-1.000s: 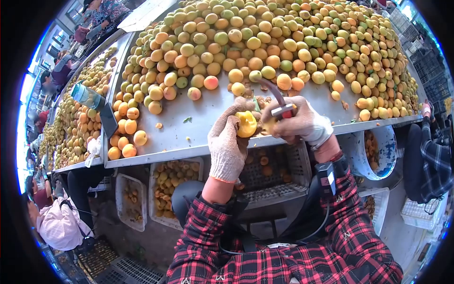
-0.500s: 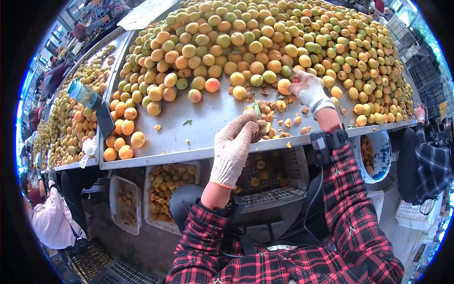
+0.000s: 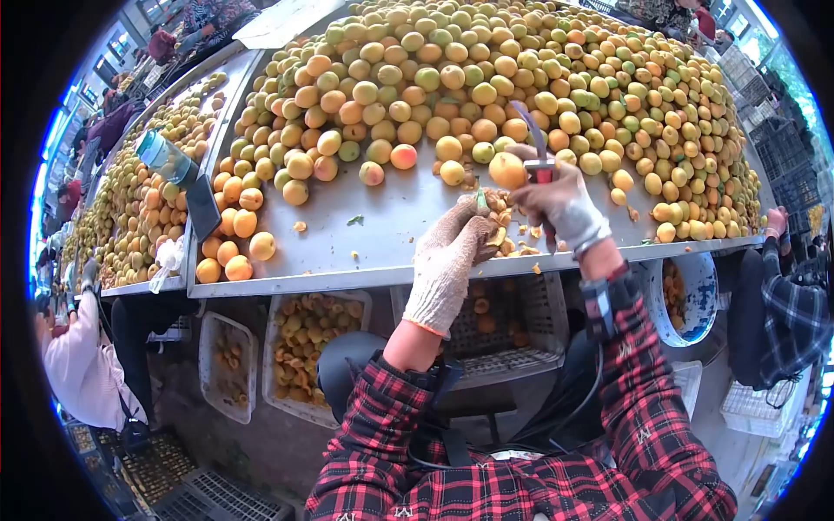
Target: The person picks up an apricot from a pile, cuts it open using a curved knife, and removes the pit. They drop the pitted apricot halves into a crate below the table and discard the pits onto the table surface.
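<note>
My right hand [image 3: 565,204], in a stained glove, is wrapped round the red handle of a curved knife [image 3: 540,171], its blade pointing up. A yellow-orange apricot [image 3: 507,171] sits against the fingers of that hand. My left hand [image 3: 449,260], also gloved, is closed at the table's front edge, its fingertips beside a small heap of brown-orange scraps [image 3: 499,207]. Whatever those fingers hold, if anything, is hidden. Behind both hands a large pile of apricots [image 3: 486,87] covers the metal table [image 3: 347,247].
Below the table edge stand a crate [image 3: 512,334] under my hands, a crate of fruit [image 3: 304,347] and a small bin [image 3: 228,365] to the left, and a blue-white tub [image 3: 686,295] to the right. A jar [image 3: 163,156] stands at left. Co-workers sit on both sides.
My right hand has drawn back from the pile, with the knife and an apricot now in clear view. My left hand has shifted slightly right, and the whole view has moved a little.
</note>
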The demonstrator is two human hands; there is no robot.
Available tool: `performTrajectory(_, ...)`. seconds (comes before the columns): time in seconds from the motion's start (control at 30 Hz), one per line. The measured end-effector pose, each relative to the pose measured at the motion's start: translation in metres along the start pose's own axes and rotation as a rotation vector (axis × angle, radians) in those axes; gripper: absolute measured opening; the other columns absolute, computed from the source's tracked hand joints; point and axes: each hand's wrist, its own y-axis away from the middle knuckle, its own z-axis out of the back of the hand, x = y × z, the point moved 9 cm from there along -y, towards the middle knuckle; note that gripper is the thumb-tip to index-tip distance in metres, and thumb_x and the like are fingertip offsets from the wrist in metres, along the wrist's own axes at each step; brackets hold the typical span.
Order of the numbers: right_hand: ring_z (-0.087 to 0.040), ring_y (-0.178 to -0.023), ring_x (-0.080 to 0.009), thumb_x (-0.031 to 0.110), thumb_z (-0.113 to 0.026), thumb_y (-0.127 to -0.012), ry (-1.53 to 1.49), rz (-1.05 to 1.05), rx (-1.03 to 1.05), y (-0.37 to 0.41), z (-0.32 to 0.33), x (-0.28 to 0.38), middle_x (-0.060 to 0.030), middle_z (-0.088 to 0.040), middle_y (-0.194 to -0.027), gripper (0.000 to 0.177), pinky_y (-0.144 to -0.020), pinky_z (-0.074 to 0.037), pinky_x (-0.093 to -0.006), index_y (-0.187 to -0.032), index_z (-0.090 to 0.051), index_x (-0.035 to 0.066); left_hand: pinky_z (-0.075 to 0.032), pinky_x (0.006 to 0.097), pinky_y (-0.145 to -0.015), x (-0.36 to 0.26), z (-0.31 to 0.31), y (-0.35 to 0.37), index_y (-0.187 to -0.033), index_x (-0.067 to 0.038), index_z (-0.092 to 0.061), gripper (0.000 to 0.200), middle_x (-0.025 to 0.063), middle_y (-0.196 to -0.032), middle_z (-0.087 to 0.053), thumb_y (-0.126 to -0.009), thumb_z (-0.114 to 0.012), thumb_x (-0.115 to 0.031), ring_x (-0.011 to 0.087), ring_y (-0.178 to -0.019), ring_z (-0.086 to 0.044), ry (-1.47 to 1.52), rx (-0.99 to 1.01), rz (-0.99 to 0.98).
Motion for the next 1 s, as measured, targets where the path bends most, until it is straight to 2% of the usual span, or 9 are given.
performTrajectory(0.03, -0.053, -0.055, -0.0032, -0.009, -0.071, -0.078, 0.027, 0.084, 0.027, 0.016, -0.012, 0.011, -0.0019, -0.068, -0.086, 0.053, -0.045, -0.042, -0.0196, -0.128, -0.061, 0.004, -0.058, 0.0331, -0.083, 0.002, 0.001, 0.0, -0.129, 0.007, -0.053, 0.035, 0.0144, -0.112, -0.064, -0.098, -0.055, -0.008, 0.022, -0.098, -0.067, -0.001, 0.0, -0.004)
performTrajectory(0.17, -0.061, -0.09, -0.0089, 0.0, -0.073, -0.082, 0.158, 0.17, 0.186, 0.053, -0.051, 0.012, -0.0035, -0.066, -0.108, 0.05, -0.08, -0.054, -0.0268, -0.13, -0.059, 0.004, -0.056, 0.031, -0.08, 0.009, -0.009, 0.006, -0.128, 0.006, -0.052, 0.035, 0.0094, -0.109, -0.062, -0.096, -0.056, -0.005, 0.0174, -0.091, -0.064, 0.203, 0.097, 0.012)
performTrajectory(0.27, -0.06, -0.084, -0.0066, 0.002, -0.072, -0.083, 0.21, 0.258, 0.14, 0.054, -0.044, 0.016, -0.0058, -0.064, -0.11, 0.053, -0.074, -0.054, -0.0244, -0.134, -0.056, 0.005, -0.053, 0.0286, -0.085, 0.006, 0.0, 0.002, -0.133, 0.006, -0.049, 0.043, 0.0092, -0.115, -0.061, -0.09, -0.057, 0.003, 0.0173, -0.097, -0.063, 0.016, 0.071, -0.052)
performTrajectory(0.33, -0.058, -0.078, -0.0051, 0.003, -0.069, -0.087, 0.128, 0.141, 0.132, 0.052, -0.035, 0.007, -0.0053, -0.065, -0.101, 0.044, -0.067, -0.051, -0.0224, -0.129, -0.058, 0.004, -0.052, 0.0287, -0.089, -0.021, 0.004, 0.005, -0.137, 0.007, -0.046, 0.053, 0.0119, -0.125, -0.057, -0.086, -0.058, 0.011, 0.0188, -0.109, -0.06, -0.002, -0.034, -0.301)
performTrajectory(0.4, -0.056, -0.072, -0.0042, 0.007, -0.066, -0.091, 0.138, 0.083, 0.104, 0.051, -0.025, 0.003, -0.0031, -0.065, -0.092, 0.03, -0.061, -0.048, -0.0206, -0.12, -0.059, 0.002, -0.05, 0.0305, -0.096, -0.031, 0.003, 0.007, -0.14, 0.005, -0.044, 0.062, 0.013, -0.135, -0.052, -0.081, -0.061, 0.015, 0.0208, -0.12, -0.055, -0.049, -0.007, -0.325)
performTrajectory(0.5, -0.057, -0.075, -0.0081, 0.012, -0.062, -0.096, 0.222, 0.048, 0.188, 0.061, -0.034, 0.007, -0.0035, -0.064, -0.084, 0.019, -0.067, -0.049, -0.0246, -0.112, -0.059, 0.002, -0.047, 0.0333, -0.104, -0.035, 0.006, 0.005, -0.141, 0.002, -0.043, 0.07, 0.0139, -0.151, -0.039, -0.078, -0.068, 0.015, 0.0232, -0.131, -0.048, -0.102, 0.015, -0.391)
performTrajectory(0.57, -0.058, -0.08, -0.0123, 0.013, -0.06, -0.097, 0.253, 0.115, 0.241, 0.071, -0.046, 0.013, -0.006, -0.063, -0.083, 0.018, -0.074, -0.049, -0.029, -0.111, -0.06, 0.001, -0.047, 0.0334, -0.104, -0.036, 0.004, 0.007, -0.141, 0.003, -0.043, 0.07, 0.0142, -0.15, -0.04, -0.078, -0.069, 0.014, 0.023, -0.131, -0.048, -0.15, 0.007, -0.434)
performTrajectory(0.8, -0.066, -0.083, -0.0261, 0.015, -0.066, -0.092, 0.376, 0.116, 0.237, 0.067, -0.057, -0.002, -0.0167, -0.066, -0.088, 0.021, -0.074, -0.051, -0.0363, -0.105, -0.059, 0.001, -0.051, 0.0323, -0.098, -0.04, 0.006, 0.011, -0.138, 0.004, -0.045, 0.067, 0.0163, -0.14, -0.049, -0.078, -0.074, 0.008, 0.0214, -0.119, -0.057, -0.514, -0.084, -0.49)
performTrajectory(1.0, -0.067, -0.089, -0.0356, 0.015, -0.068, -0.088, 0.409, 0.179, 0.212, 0.063, -0.058, -0.011, -0.021, -0.066, -0.091, 0.026, -0.075, -0.052, -0.0397, -0.108, -0.056, 0.002, -0.053, 0.0315, -0.094, -0.037, 0.007, 0.014, -0.133, 0.004, -0.05, 0.064, 0.0147, -0.124, -0.061, -0.075, -0.078, 0.003, 0.0192, -0.113, -0.06, -0.438, -0.111, -0.36)
